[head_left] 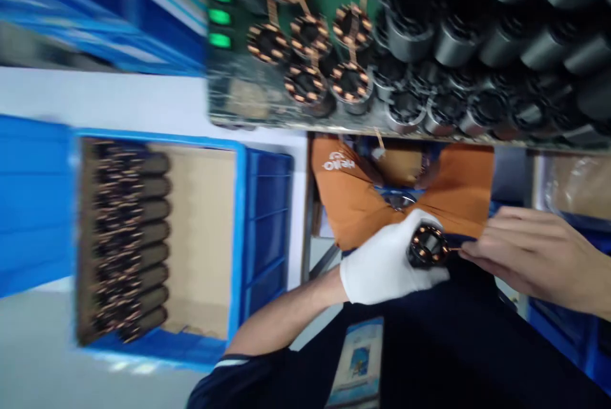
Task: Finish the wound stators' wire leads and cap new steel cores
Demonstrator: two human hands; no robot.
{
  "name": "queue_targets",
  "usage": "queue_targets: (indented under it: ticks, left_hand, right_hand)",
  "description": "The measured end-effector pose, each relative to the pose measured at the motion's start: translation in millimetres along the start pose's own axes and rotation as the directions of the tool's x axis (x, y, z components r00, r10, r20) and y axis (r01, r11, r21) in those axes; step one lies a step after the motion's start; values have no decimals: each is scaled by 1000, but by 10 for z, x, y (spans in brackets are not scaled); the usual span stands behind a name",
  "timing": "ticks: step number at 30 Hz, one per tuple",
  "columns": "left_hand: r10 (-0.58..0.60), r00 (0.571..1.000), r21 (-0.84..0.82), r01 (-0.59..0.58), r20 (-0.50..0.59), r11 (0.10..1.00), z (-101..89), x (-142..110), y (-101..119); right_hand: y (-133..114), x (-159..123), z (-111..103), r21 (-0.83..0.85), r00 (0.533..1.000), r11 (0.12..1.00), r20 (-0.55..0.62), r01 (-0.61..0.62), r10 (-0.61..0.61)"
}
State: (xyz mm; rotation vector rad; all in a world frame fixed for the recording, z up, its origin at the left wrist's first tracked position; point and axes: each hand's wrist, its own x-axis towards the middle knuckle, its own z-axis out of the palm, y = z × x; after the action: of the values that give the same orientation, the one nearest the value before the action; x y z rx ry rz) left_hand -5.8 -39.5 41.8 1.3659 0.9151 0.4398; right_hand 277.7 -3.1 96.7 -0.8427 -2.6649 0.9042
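Observation:
My left hand, in a white glove, is wrapped round a motor stator, whose dark ring with copper winding ends faces up. From the ring's right side a short copper wire runs out. The bare fingers of my right hand are closed in a pinch at the wire's outer end. Both hands are over my lap, below the bench edge. On the bench, several stators with copper windings stand upright, some with copper strands rising from them.
Rows of grey metal cylinders with dark inner rings crowd the right of the green-topped bench. At left, a blue crate holds a stacked column of wound stators. More blue crates stand around. A badge hangs on my chest.

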Motion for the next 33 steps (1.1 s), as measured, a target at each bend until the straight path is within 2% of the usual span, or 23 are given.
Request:
queue_targets:
  ticks: [1, 3, 4, 5, 6, 7, 8, 10, 11, 12, 13, 15, 17, 22, 25, 29, 33]
  left_hand:
    - [-23, 1000, -79, 23, 0, 997, -76, -52, -15]
    - [-14, 999, -183, 4, -52, 983, -282, -196, -16]
    - [8, 994, -216, -32, -111, 976, -404, -280, -12]
    - [39, 978, -221, -85, -204, 972, -535, -362, -14]
    - [78, 940, -177, -143, -332, 974, -673, -430, -28]
    - [128, 866, -76, -187, -484, 979, -818, -476, -56]
    - [188, 761, 66, -188, -621, 980, -969, -491, -100]
    - [315, 557, 328, -79, -769, 941, -1278, -421, -218]
    - [365, 497, 410, -20, -788, 912, -1426, -341, -282]
    - [398, 475, 461, 19, -785, 887, -1562, -241, -343]
    - [418, 477, 493, 36, -773, 870, -1681, -130, -400]
    - [434, 510, 527, 44, -742, 849, -1850, 81, -496]
    - [439, 526, 550, 67, -729, 832, -1923, 225, -578]
    - [458, 488, 571, 106, -743, 814, -1891, 218, -746]
    - [457, 475, 565, 107, -752, 818, -1874, 166, -789]
    - [498, 434, 588, 98, -751, 803, -1871, 215, -789]
    - [551, 400, 630, 93, -733, 771, -1854, 271, -788]
  right_hand:
    - [48, -64, -5, -41, 999, 999, -17, -29, 28]
    - [178, -185, 10, -49, 981, 981, -57, -190, 187]
    - [239, -228, 28, -24, 956, 956, -58, -291, 289]
    - [285, -249, 49, 11, 938, 940, -65, -342, 342]
    - [307, -242, 72, 43, 932, 933, -56, -357, 359]
    - [303, -201, 96, 65, 941, 940, -40, -334, 337]
    - [273, -124, 119, 74, 958, 957, -25, -282, 284]
    - [154, 127, 155, 52, 986, 984, 2, -169, 169]
    - [78, 292, 165, 26, 993, 993, 9, -115, 115]
    - [2, 475, 164, -15, 997, 997, 10, -71, 71]
    - [-67, 670, 152, -67, 1000, 998, -10, -21, 21]
    - [-165, 1075, 89, -186, 997, 982, -61, 31, -43]
    - [-193, 1488, -16, -303, 991, 953, -127, 6, -47]
    - [-35, 2524, -272, -510, 949, 822, -295, -252, 108]
    - [78, 3078, -324, -545, 922, 752, -309, -372, 232]
    - [160, 3573, -302, -568, 875, 669, -249, -479, 415]
    - [236, 3757, -292, -580, 856, 640, -236, -504, 461]
